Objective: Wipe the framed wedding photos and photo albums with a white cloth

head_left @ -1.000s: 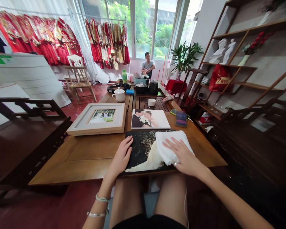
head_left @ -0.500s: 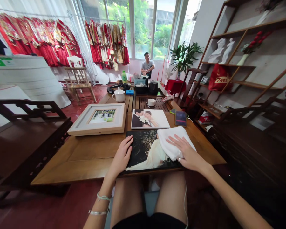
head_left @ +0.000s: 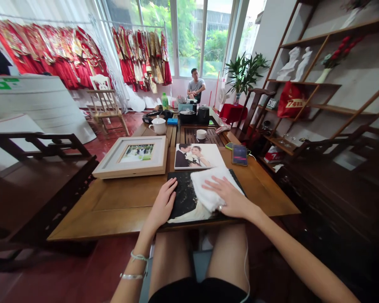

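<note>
A dark wedding photo panel (head_left: pixel 180 198) lies flat at the table's near edge, a pale gown visible on it. My left hand (head_left: pixel 164 201) rests on its left edge with fingers stretched out, holding nothing. A folded white towel (head_left: pixel 205 185) covers the panel's middle and right. Flat on top of that towel lies my right hand (head_left: pixel 225 195), its fingers spread and a ring on one of them. Much of the panel's picture is hidden beneath the cloth. Just beyond is a lighter photo panel of a couple (head_left: pixel 213 155). Left of it lies a framed photo (head_left: pixel 110 165).
The wooden table (head_left: pixel 113 206) also carries a phone (head_left: pixel 240 155), a white cup (head_left: pixel 201 134), a lidded white mug (head_left: pixel 158 125) and a black pot (head_left: pixel 187 116). A person (head_left: pixel 196 86) sits at the far end. Dark wooden chairs flank the table; shelves stand right.
My right hand and the white towel have slid left across the dark panel, uncovering its upper right corner. My left hand stays at the left edge.
</note>
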Demonstrator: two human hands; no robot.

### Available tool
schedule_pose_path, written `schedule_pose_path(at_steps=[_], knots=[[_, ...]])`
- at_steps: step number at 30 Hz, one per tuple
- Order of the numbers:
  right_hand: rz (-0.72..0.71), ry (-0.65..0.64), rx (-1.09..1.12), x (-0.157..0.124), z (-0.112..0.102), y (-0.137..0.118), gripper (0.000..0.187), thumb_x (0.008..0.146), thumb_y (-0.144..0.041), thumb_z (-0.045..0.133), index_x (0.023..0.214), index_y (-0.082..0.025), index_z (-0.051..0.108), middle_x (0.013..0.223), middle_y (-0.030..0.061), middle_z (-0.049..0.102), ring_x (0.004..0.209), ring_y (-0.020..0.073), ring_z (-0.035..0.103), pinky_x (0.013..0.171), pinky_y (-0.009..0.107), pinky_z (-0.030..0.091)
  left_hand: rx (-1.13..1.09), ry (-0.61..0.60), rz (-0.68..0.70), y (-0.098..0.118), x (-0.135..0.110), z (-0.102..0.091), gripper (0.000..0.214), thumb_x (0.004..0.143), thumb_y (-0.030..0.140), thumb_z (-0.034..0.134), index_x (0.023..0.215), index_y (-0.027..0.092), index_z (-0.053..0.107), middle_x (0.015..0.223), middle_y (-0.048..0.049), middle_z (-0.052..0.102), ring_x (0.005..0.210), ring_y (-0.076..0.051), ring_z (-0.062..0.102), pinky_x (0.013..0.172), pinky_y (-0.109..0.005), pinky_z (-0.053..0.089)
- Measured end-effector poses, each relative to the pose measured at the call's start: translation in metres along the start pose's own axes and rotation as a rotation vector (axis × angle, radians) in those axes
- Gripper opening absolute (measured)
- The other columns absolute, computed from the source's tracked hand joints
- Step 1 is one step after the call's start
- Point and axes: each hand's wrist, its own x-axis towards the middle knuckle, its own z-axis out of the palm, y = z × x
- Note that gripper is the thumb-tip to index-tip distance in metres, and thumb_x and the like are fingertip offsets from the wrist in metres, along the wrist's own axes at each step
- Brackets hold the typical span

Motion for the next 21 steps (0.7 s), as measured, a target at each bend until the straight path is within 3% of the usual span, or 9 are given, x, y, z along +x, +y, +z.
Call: schedule_pose_path(at_steps=[3,6,9,12,15,18,21], knots=[[0.121,0.036,-0.026,0.039,-0.003,0.020,0.081,0.067,-0.013,0.049,0.146,-0.021,0.035,0.154,0.0064,0.032,0.142,0.0345,0.021,0.112,0.063,0.014,-0.001,0.006,0.004,0.000,0.000,0.000,0.040,0.095,0.028,0.039,0.132,0.019,0.053,0.145,-0.0111,0.045,0.138,-0.022,0.037,0.118,-0.048,0.025],[0.151,0.043,-0.034,0.051,-0.003,0.009,0.077,0.071,-0.013,0.048,0.146,-0.016,0.035,0.153,0.0108,0.032,0.141,0.0386,0.021,0.109,0.066,0.015,-0.004,0.011,0.004,-0.001,0.000,0.001,0.040,0.095,0.028,0.040,0.132,0.020,0.053,0.145,-0.0110,0.045,0.138,-0.022,0.037,0.117,-0.048,0.025],[0.088,0.012,-0.031,0.030,0.005,-0.031,0.082,0.067,-0.014,0.053,0.147,-0.017,0.034,0.154,0.0107,0.030,0.141,0.0400,0.018,0.111,0.065,0.011,-0.013,0.022,0.004,-0.002,-0.001,0.002,0.039,0.095,0.027,0.040,0.132,0.021,0.053,0.145,-0.0105,0.046,0.137,-0.022,0.038,0.117,-0.048,0.026],[-0.033,-0.067,0.028,-0.011,0.015,-0.078,0.090,0.065,-0.018,0.057,0.150,-0.024,0.026,0.157,0.0060,0.023,0.143,0.0381,0.011,0.114,0.062,0.005,-0.019,0.023,0.001,-0.003,-0.001,0.003,0.040,0.095,0.026,0.039,0.131,0.021,0.054,0.144,-0.0105,0.046,0.137,-0.022,0.038,0.117,-0.048,0.026],[-0.106,-0.135,0.117,-0.045,0.016,-0.101,0.092,0.067,-0.019,0.056,0.151,-0.027,0.020,0.159,0.0030,0.016,0.145,0.0364,0.004,0.115,0.059,-0.002,-0.016,0.022,0.001,-0.001,-0.001,0.002,0.040,0.095,0.027,0.039,0.131,0.021,0.053,0.145,-0.0104,0.045,0.138,-0.022,0.037,0.117,-0.048,0.025],[-0.056,-0.153,0.131,-0.054,0.008,-0.086,0.091,0.065,-0.014,0.052,0.150,-0.032,0.025,0.157,-0.0024,0.022,0.145,0.0316,0.010,0.118,0.054,0.004,-0.007,0.008,-0.006,0.002,-0.001,0.001,0.040,0.095,0.026,0.039,0.132,0.020,0.053,0.145,-0.0106,0.045,0.138,-0.021,0.037,0.118,-0.048,0.025],[0.124,-0.087,0.046,-0.039,-0.002,-0.044,0.088,0.065,-0.009,0.048,0.148,-0.029,0.030,0.155,-0.0015,0.027,0.144,0.0290,0.017,0.117,0.054,0.014,-0.001,-0.002,-0.021,0.004,-0.001,0.000,0.040,0.095,0.026,0.038,0.132,0.018,0.052,0.146,-0.0115,0.044,0.138,-0.022,0.037,0.118,-0.048,0.024]])
